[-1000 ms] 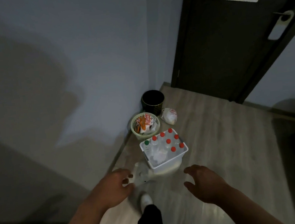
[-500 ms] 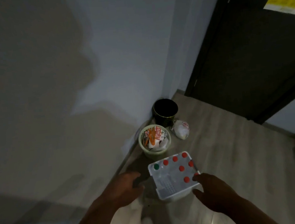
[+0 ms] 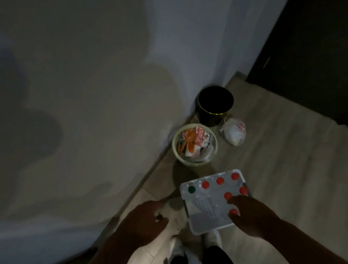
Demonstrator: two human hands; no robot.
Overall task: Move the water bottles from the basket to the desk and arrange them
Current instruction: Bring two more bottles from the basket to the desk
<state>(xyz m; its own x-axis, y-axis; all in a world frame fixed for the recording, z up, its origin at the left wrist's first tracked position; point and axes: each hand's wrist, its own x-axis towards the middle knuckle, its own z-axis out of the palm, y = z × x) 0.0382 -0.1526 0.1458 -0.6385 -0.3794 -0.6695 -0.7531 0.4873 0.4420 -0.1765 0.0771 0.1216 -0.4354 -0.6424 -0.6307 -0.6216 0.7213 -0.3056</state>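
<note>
The bottles (image 3: 220,180) stand in the basket (image 3: 185,206) on the floor. My left grip (image 3: 143,221) hangs loosely open beside it. My right grip (image 3: 252,215) covers the nearest bottles, and in this dimness I cannot tell whether it has closed. A blind grab could topple neighbours or tip the basket.

Basket (image 3: 211,175) of red-capped bottles (image 3: 220,180) stands on the floor (image 3: 287,164); right hand (image 3: 254,215) over its near right corner, left hand (image 3: 143,221) just left.

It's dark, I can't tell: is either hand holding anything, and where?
Nothing clearly. The right hand is over the basket edge beside a red bottle cap; a grip cannot be told. The left hand holds nothing.
</note>
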